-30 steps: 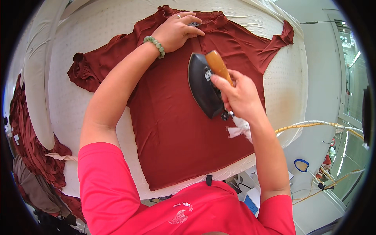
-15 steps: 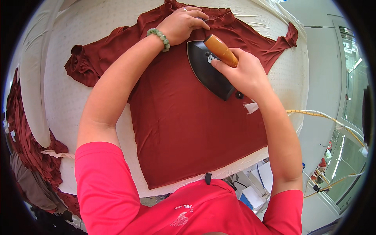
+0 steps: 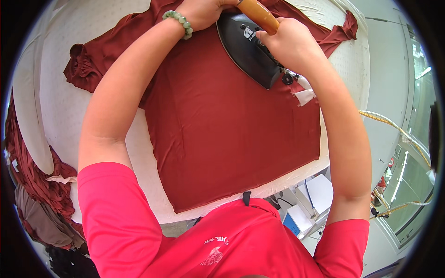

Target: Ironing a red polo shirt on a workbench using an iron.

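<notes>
A dark red blouse [image 3: 232,134] lies spread on a white padded ironing table, its hem toward me. My right hand [image 3: 294,44] is wrapped round the wooden handle [image 3: 262,16] of a black iron [image 3: 248,53]. The iron rests on the upper part of the blouse, its pointed front toward the neck. At the top edge, my left hand [image 3: 199,13] is beside the iron's front, over the neck area. Its fingers are mostly cut off by the frame. A green bead bracelet [image 3: 180,19] circles the left wrist.
A long, pale padded arm [image 3: 30,102] stands at the left of the table [image 3: 55,60]. More dark red garments [image 3: 34,167] are heaped beyond it. A yellow-and-white hose [image 3: 394,125] runs at the right. White boxes [image 3: 317,192] stand below the table's near edge.
Both hands and the blouse appear higher in the picture. The iron has slid a little farther up the blouse toward the neck. Most left fingers have passed out of view.
</notes>
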Motion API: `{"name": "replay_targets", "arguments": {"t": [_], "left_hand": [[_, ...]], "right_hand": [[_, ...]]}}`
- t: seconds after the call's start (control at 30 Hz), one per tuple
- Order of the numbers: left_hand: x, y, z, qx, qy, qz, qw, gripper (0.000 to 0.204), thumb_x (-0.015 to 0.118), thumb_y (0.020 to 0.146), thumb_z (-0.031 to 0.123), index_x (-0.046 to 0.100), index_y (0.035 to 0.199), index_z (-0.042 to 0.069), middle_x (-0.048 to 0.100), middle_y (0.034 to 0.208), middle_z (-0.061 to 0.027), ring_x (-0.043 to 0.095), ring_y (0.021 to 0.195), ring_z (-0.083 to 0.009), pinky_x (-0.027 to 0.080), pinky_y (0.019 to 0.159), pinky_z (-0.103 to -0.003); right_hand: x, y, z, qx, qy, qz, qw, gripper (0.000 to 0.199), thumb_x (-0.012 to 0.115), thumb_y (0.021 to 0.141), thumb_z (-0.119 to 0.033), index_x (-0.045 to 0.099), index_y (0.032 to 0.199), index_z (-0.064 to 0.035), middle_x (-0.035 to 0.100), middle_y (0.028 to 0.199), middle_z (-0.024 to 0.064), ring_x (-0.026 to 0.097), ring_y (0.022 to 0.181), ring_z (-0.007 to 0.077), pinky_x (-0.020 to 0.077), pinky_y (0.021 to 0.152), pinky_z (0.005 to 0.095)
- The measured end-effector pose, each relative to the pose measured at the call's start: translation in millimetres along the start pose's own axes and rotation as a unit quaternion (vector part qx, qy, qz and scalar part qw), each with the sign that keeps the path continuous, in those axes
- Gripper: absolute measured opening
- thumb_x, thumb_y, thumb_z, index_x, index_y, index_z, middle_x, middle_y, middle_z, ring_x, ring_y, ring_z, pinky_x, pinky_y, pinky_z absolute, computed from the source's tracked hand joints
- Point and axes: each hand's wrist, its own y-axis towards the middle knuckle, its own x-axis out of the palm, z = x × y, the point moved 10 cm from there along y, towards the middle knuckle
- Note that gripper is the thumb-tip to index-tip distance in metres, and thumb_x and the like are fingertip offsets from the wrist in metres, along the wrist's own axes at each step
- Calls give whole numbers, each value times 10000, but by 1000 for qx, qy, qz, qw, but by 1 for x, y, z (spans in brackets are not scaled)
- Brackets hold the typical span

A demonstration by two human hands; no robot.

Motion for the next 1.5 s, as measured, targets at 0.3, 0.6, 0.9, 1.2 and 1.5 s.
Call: {"name": "replay_targets", "arguments": {"t": [0.3, 0.6, 0.9, 1.2, 1.5], "left_hand": [[11, -7, 10, 11, 29, -39, 999, 277, 574, 855, -31, 740, 1046, 81, 686, 1250, -108, 585, 1239, -310, 466, 1066, -414], [-35, -48, 145, -107, 70, 135, 983, 423, 561, 893, -37, 636, 1285, 100, 602, 1381, -138, 502, 1350, -358, 387, 1147, -445], [40, -251, 305, -320, 213, -84, 919, 557, 541, 929, 94, 470, 1478, 32, 416, 1567, -167, 324, 1494, -354, 240, 1223, -526], [4, -305, 302, -338, 275, -67, 898, 536, 530, 965, 165, 483, 1485, 43, 384, 1606, -116, 334, 1497, -307, 232, 1228, -516], [57, -265, 355, -288, 212, -82, 930, 609, 579, 979, 305, 451, 1485, -9, 353, 1613, -158, 274, 1520, -338, 208, 1244, -487]], "right_hand": [[65, -128, 32, -94, -36, 12, 995, 465, 750, 837, -228, 563, 1210, -24, 696, 859, 234, 688, 816, 440, 546, 742, 506], [100, -265, 103, -20, 57, -25, 998, 563, 786, 846, -331, 569, 1269, -28, 709, 883, 240, 694, 823, 438, 551, 715, 493], [71, -185, 74, -48, 76, 70, 993, 453, 757, 878, -382, 650, 1135, -25, 716, 920, 235, 690, 893, 433, 547, 770, 486], [156, -314, 93, -117, -15, -33, 992, 397, 764, 820, -263, 617, 1152, -104, 707, 828, 197, 702, 813, 411, 557, 733, 518], [141, -378, 223, 75, 57, 25, 995, 580, 804, 830, -331, 597, 1306, -73, 723, 951, 222, 723, 913, 369, 564, 807, 429]]}}
